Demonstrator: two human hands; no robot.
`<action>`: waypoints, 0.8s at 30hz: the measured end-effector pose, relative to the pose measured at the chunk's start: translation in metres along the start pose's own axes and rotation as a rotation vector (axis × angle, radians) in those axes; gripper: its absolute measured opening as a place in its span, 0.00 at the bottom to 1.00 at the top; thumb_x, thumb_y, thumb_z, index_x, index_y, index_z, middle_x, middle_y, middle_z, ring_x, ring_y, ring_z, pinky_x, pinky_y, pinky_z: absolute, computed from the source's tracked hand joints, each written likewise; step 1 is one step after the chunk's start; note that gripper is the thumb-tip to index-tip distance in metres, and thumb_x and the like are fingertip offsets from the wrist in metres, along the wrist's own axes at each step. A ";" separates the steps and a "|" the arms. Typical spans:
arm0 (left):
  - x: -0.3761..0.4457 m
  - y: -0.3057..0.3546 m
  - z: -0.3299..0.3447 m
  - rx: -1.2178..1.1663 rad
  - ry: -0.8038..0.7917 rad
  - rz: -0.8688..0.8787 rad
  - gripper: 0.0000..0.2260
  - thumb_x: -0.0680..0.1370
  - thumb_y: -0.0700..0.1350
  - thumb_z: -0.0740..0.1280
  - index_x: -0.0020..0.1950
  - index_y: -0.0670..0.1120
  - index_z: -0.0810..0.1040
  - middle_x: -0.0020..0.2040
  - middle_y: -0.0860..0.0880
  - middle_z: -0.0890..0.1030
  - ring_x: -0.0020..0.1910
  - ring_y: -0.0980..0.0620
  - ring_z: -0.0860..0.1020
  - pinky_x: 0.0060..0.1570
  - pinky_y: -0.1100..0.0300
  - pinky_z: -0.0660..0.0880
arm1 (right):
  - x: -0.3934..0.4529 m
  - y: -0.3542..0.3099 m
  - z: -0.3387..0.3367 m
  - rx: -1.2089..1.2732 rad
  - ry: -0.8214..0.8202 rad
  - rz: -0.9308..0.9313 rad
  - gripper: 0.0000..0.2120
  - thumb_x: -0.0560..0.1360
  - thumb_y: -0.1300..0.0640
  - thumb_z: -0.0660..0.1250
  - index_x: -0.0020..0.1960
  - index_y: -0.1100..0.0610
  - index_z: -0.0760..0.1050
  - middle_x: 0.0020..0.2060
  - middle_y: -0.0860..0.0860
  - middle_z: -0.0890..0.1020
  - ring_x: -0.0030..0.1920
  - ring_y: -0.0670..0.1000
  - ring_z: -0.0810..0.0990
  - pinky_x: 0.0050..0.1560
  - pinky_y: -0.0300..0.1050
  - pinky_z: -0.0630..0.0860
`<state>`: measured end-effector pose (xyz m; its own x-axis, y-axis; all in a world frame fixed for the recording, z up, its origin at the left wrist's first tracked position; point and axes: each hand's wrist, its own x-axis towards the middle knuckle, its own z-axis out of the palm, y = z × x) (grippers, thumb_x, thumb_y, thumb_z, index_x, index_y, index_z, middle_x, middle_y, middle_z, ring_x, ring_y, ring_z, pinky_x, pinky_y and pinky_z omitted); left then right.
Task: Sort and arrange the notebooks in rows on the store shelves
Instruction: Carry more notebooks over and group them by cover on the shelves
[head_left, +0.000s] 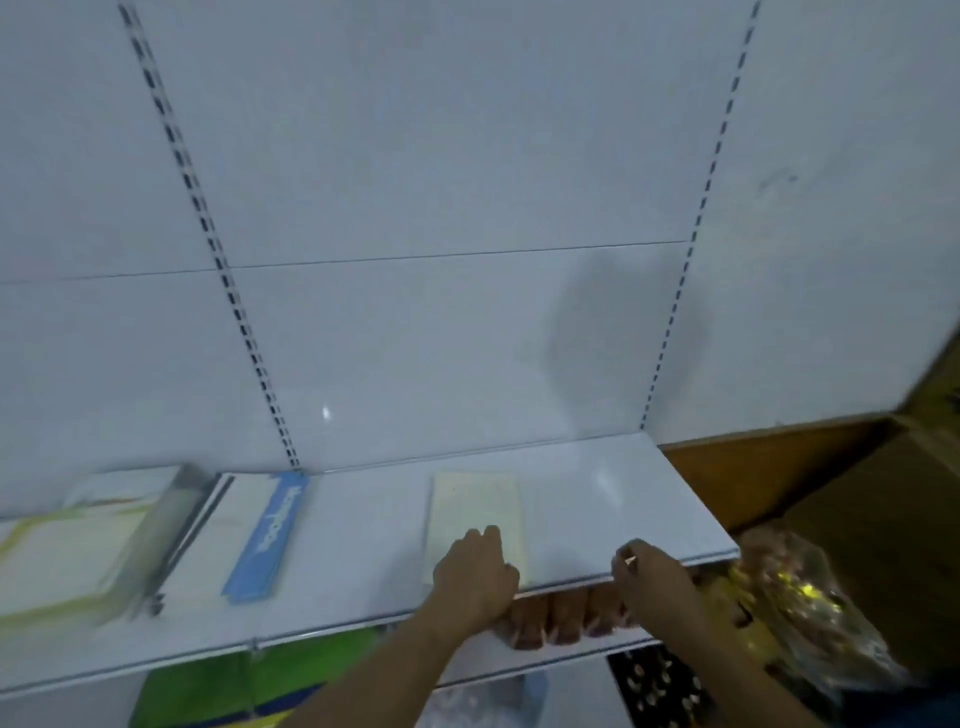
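White shelf (597, 499) runs left to right, white back panel (415, 182) behind it. Pale yellow notebook (475, 514) lies flat mid-shelf; left hand (475, 574) rests palm-down on its near end, fingers curled together on the cover. Right hand (652, 571) is at the shelf's near edge just right of it, fingertips pinched, can't tell on what. Blue-spined notebook (265, 535) and green-edged notebook (67, 551) lie farther left. Brown box (831, 493) sits right.

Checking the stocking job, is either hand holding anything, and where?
Left hand rests flat on the pale notebook's near end, no grip. Right hand: cannot tell.
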<state>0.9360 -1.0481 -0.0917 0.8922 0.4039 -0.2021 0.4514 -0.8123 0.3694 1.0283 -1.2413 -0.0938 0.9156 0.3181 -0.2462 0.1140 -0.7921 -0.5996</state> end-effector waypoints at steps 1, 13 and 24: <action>0.001 -0.013 -0.002 -0.015 0.010 -0.059 0.18 0.78 0.50 0.58 0.67 0.45 0.66 0.62 0.44 0.71 0.61 0.44 0.72 0.56 0.52 0.71 | 0.008 -0.008 0.013 -0.030 -0.033 -0.046 0.08 0.79 0.55 0.57 0.54 0.56 0.72 0.47 0.55 0.81 0.45 0.54 0.81 0.44 0.43 0.77; 0.034 -0.089 -0.012 -0.335 -0.059 -0.259 0.25 0.77 0.51 0.62 0.70 0.39 0.63 0.65 0.40 0.72 0.63 0.43 0.73 0.60 0.54 0.73 | 0.065 -0.079 0.101 -0.162 -0.109 -0.125 0.19 0.79 0.53 0.57 0.68 0.59 0.67 0.62 0.57 0.77 0.61 0.57 0.75 0.60 0.45 0.70; 0.082 -0.076 0.010 -0.304 -0.070 -0.365 0.24 0.75 0.49 0.65 0.66 0.38 0.68 0.63 0.40 0.73 0.61 0.42 0.74 0.62 0.53 0.73 | 0.086 -0.091 0.124 -0.008 0.012 0.150 0.19 0.76 0.55 0.62 0.61 0.66 0.69 0.57 0.62 0.77 0.51 0.59 0.76 0.52 0.47 0.72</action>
<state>0.9743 -0.9575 -0.1454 0.6761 0.6019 -0.4249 0.7283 -0.4586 0.5091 1.0490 -1.0772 -0.1547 0.9272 0.1892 -0.3233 -0.0217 -0.8346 -0.5505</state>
